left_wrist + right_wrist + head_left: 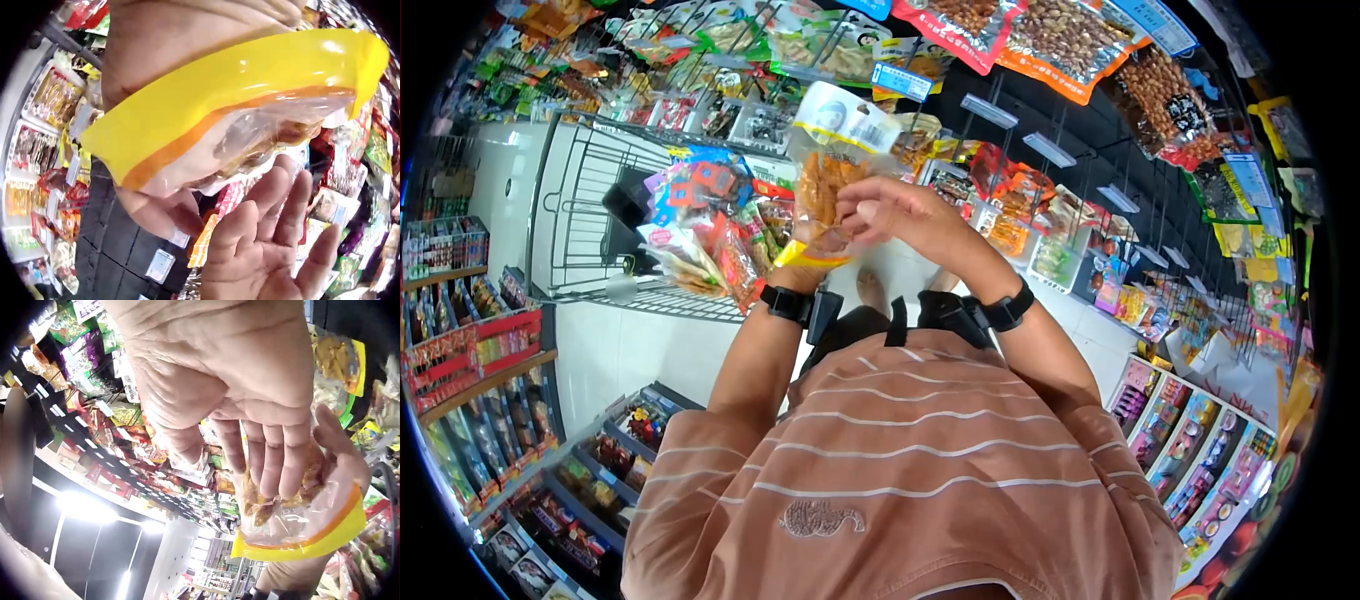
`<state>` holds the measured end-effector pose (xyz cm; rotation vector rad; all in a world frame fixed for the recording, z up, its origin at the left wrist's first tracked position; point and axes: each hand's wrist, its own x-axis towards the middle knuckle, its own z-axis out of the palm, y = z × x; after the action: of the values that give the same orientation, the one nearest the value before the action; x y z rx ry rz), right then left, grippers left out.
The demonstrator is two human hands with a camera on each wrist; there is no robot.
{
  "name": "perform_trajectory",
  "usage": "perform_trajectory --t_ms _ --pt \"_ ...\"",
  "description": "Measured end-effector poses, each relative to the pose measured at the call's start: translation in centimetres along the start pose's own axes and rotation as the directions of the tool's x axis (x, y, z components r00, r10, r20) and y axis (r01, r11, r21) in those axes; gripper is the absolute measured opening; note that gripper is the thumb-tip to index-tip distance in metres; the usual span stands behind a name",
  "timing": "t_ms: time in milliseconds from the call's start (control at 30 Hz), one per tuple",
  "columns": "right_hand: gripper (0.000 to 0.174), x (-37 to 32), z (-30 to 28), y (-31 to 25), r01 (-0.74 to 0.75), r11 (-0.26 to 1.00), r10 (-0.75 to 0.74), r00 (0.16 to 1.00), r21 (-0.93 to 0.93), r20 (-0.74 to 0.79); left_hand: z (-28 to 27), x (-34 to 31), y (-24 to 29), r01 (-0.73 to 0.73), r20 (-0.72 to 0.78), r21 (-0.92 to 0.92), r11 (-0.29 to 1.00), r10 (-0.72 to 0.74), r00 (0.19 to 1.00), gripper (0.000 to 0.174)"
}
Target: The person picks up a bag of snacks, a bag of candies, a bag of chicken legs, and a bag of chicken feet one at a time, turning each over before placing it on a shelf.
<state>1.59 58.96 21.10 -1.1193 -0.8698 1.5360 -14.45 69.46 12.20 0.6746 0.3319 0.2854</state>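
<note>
A clear snack bag point(824, 190) with a white top, a yellow bottom band and orange-brown food inside stands upright before the torso. My left hand point(800, 277) grips it from behind, mostly covered by the bag; in the right wrist view that hand point(342, 450) curls round the bag's side. The bag's yellow band point(250, 69) crosses in front of the left palm in the left wrist view. My right hand point(915, 222) is at the bag's front, its fairly straight fingers point(273, 456) lying over the clear plastic. Whether they press on it, I cannot tell.
A wire shopping cart point(600, 290) holding several snack packets point(700, 190) stands at the left. Hanging snack bags point(1055, 40) and shelf trays point(1055, 260) line the front and right. Low shelves point(485, 340) stand at the left, and a display rack point(1190, 440) at the lower right.
</note>
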Motion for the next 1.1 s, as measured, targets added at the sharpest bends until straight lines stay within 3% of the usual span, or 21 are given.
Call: perform_trajectory --t_ms 67,133,167,233,300,333,400,533,633,733,833,967,1100 --pt "0.046 -0.1 -0.9 0.2 0.063 0.997 -0.058 0.99 0.036 -0.129 1.7 0.8 1.0 0.062 -0.134 0.048 0.997 -0.055 0.989 0.062" --pt "0.047 -0.4 -1.8 0.6 0.066 0.997 -0.057 0.971 0.029 -0.23 1.3 1.9 1.5 0.072 -0.181 0.369 0.927 -0.005 0.983 0.065" --pt "0.049 -0.5 -2.5 0.9 0.036 0.999 -0.032 0.963 0.007 -0.267 0.3 2.6 0.6 0.053 -0.274 0.495 0.867 0.098 0.957 0.069" --pt "0.048 -0.3 -4.3 2.9 -0.056 0.998 0.041 0.938 -0.034 -0.345 -1.0 3.8 -0.7 0.037 -0.283 0.586 0.81 0.161 0.945 0.066" --pt "0.045 0.3 -6.1 5.8 -0.132 0.99 0.142 0.881 0.053 -0.451 -0.5 4.7 -1.1 0.056 -0.319 0.67 0.74 0.219 0.922 0.07" --pt "0.044 0.6 -6.9 6.9 -0.166 0.981 0.194 0.846 0.101 -0.497 -0.6 5.3 -1.2 0.09 -0.312 0.686 0.722 0.179 0.933 0.072" --pt "0.04 1.2 -8.4 8.9 -0.113 0.981 0.181 0.821 0.156 -0.541 -1.7 6.8 -1.9 0.157 -0.301 0.715 0.681 0.098 0.949 0.075" --pt "0.035 2.2 -10.6 8.7 -0.049 0.978 0.166 0.769 0.201 -0.617 -3.6 9.6 -3.1 0.129 -0.263 0.843 0.523 0.19 0.946 0.073" --pt "0.032 3.7 -11.9 8.6 0.019 0.975 0.126 0.778 0.223 -0.615 -4.6 11.8 -3.0 0.145 -0.299 0.82 0.553 0.199 0.933 0.067" --pt "0.032 4.6 -12.7 7.7 0.002 0.992 0.078 0.778 0.126 -0.623 -5.0 13.6 -2.4 0.108 -0.294 0.829 0.549 0.264 0.918 0.063" --pt "0.036 6.6 -14.4 8.7 0.085 0.988 0.003 0.826 0.129 -0.563 -4.8 14.9 -1.2 0.075 -0.288 0.815 0.575 0.289 0.913 0.061" --pt "0.036 7.2 -14.5 7.7 0.103 0.992 -0.037 0.809 0.079 -0.586 -8.1 17.0 -1.8 -0.003 -0.255 0.788 0.616 0.331 0.908 0.06" --pt "0.037 7.6 -14.7 6.8 0.137 0.99 -0.094 0.777 0.021 -0.622 -6.3 17.2 -0.5 -0.006 -0.257 0.788 0.615 0.338 0.905 0.06"
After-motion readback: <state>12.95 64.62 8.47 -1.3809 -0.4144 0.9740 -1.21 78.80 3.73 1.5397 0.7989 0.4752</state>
